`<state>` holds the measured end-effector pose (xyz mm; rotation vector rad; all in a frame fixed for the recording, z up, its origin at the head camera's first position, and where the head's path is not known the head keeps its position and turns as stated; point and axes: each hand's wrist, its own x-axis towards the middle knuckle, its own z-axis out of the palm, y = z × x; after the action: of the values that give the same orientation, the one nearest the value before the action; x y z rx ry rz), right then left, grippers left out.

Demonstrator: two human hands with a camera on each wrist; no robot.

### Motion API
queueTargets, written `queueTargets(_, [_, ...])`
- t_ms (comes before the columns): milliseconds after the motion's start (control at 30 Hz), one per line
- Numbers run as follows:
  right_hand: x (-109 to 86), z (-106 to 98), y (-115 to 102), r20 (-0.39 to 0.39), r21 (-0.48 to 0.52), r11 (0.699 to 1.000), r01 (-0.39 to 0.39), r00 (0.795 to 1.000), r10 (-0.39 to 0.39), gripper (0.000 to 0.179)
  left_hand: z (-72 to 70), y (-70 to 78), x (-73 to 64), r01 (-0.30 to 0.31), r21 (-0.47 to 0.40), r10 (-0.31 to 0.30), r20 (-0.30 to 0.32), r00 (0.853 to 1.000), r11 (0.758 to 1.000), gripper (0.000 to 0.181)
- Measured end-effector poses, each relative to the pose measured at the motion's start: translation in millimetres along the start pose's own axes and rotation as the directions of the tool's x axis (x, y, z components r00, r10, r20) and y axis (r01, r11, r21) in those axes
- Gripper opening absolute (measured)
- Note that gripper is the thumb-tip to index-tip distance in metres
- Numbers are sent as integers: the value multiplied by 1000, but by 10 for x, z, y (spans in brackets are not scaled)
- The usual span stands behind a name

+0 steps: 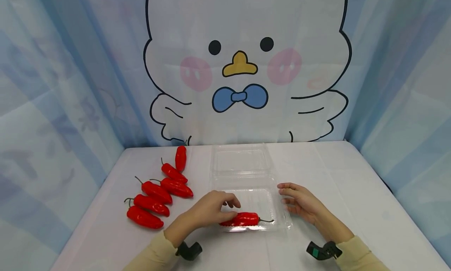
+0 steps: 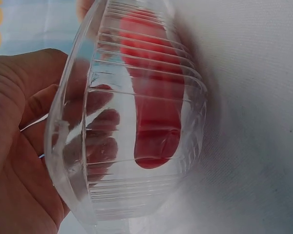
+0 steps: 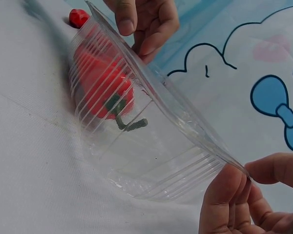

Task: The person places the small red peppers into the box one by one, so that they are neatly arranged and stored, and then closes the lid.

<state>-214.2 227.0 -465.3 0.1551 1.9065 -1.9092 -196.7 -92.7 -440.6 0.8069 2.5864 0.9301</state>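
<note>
A clear plastic clamshell box (image 1: 258,200) lies with its lid (image 1: 241,159) folded back. Inside its tray, along the near side, rests one red chili pepper (image 1: 246,219) whose green stem (image 3: 129,124) points right. My left hand (image 1: 211,209) hovers over the tray's left side, fingers bent loosely and apart from the pepper. Through the clear wall, the left wrist view shows those fingertips (image 2: 103,122) beside the pepper (image 2: 158,92). At the tray's right edge, my right hand (image 1: 303,203) pinches the rim (image 3: 234,165) between thumb and fingers.
Several red chili peppers (image 1: 144,217) lie in a slanting row left of the box, up toward the table's back edge. White cloth covers the table (image 1: 331,177). A curtain with a cartoon bird (image 1: 239,118) hangs behind, and blue curtains (image 1: 63,118) flank both sides.
</note>
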Motion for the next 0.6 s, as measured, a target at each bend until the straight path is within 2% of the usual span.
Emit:
queueTargets(300, [-4, 1, 8, -6, -3, 1000, 4, 1000, -4, 43, -66, 9, 0, -31, 12, 32, -17, 999, 999, 34])
queueTargets(600, [-5, 4, 13, -6, -7, 1000, 5, 1000, -5, 42, -127, 2, 2, -37, 19, 38, -27, 999, 999, 37])
